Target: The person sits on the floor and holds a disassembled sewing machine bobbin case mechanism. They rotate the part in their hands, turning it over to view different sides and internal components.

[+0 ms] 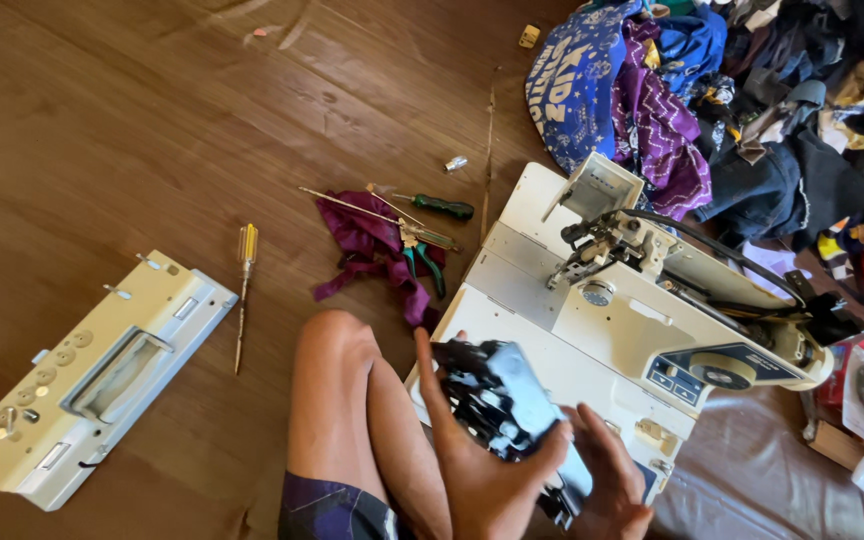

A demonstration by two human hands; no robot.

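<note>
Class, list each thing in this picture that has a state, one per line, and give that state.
Black part: held up in both hands, off the machine.
Left hand: gripping the black part from below.
Right hand: holding the part's right side.
Sewing machine: lying on its side, cover removed.
Cover panel: detached, flat on the floor.
Yellow screwdriver: lying unused.
Green screwdriver: lying unused.
Clothes: heaped.

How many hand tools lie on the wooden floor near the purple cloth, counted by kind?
Screwdrivers: 2, one with a yellow handle and one with a green handle
Pliers with green grips: 1
Thin metal rods: 1
Total: 4

The pliers and the rod rest on the purple cloth.
</note>
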